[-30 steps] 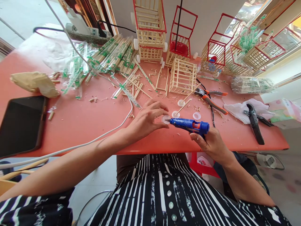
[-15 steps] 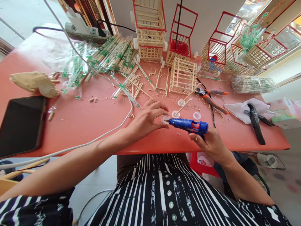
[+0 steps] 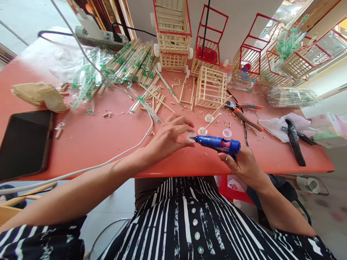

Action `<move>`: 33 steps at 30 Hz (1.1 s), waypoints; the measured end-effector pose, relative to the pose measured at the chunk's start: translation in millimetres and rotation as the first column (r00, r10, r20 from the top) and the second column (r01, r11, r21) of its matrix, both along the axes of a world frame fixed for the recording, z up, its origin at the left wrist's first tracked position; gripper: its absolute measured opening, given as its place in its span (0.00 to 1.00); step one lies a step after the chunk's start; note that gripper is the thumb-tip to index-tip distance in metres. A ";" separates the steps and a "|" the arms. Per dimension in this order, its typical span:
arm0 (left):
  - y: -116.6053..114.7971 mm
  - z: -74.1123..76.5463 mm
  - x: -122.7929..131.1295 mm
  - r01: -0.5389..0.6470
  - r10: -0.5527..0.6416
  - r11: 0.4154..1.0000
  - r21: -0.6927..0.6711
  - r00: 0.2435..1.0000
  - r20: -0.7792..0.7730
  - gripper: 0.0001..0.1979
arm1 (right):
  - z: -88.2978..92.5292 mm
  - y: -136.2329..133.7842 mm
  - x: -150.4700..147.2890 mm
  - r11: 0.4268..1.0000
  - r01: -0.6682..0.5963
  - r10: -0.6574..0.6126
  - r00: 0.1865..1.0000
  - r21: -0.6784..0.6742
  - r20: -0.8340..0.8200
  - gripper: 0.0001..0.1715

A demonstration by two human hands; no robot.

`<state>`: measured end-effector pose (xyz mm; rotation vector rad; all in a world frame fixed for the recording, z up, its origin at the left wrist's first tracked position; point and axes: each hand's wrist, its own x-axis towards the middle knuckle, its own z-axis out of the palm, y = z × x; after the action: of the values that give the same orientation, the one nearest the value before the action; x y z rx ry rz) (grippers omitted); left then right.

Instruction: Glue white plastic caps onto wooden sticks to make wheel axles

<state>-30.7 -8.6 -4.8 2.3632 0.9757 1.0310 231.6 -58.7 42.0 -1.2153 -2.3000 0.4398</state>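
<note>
My right hand [image 3: 245, 164] is wrapped round the handle of a blue hot glue gun [image 3: 217, 143], whose nozzle points left. The nozzle tip sits at a small round white plastic cap [image 3: 190, 136]. My left hand [image 3: 173, 133] curls its thumb and fingers around the edges of this cap, low over the table or on it. Just right of it lie another white cap [image 3: 202, 131] with a thin stick on it, a third cap [image 3: 209, 118] and a white ring [image 3: 227, 133].
A small stick cage [image 3: 211, 88] and orange-handled pliers [image 3: 245, 112] lie beyond my hands. Wrapped chopsticks [image 3: 130, 61] are heaped at the back left. Stick carts [image 3: 173, 39] stand along the wall. A white cable [image 3: 116, 164] crosses the left side near a phone [image 3: 27, 144].
Almost nothing differs. The glue gun has shifted very slightly, its tip still at the cap.
</note>
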 end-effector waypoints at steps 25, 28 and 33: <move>0.4 -1.0 -0.1 -0.002 0.002 1.000 0.031 1.000 0.000 0.12 | -3.0 -0.4 3.0 1.000 -0.010 0.009 0.999 0.018 0.043 0.31; 0.5 -1.2 0.5 -0.003 0.003 0.999 0.038 1.000 0.004 0.12 | -3.2 -0.4 1.5 0.999 -0.015 0.013 0.999 0.046 0.045 0.31; 0.6 -2.0 1.2 -0.009 0.009 1.000 0.028 1.000 0.006 0.12 | -3.5 -0.4 1.3 0.999 -0.025 0.023 0.999 0.046 0.040 0.30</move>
<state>-29.6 -8.0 -6.9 2.3790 0.9765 1.0612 232.9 -59.1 38.5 -1.1849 -2.3476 0.3721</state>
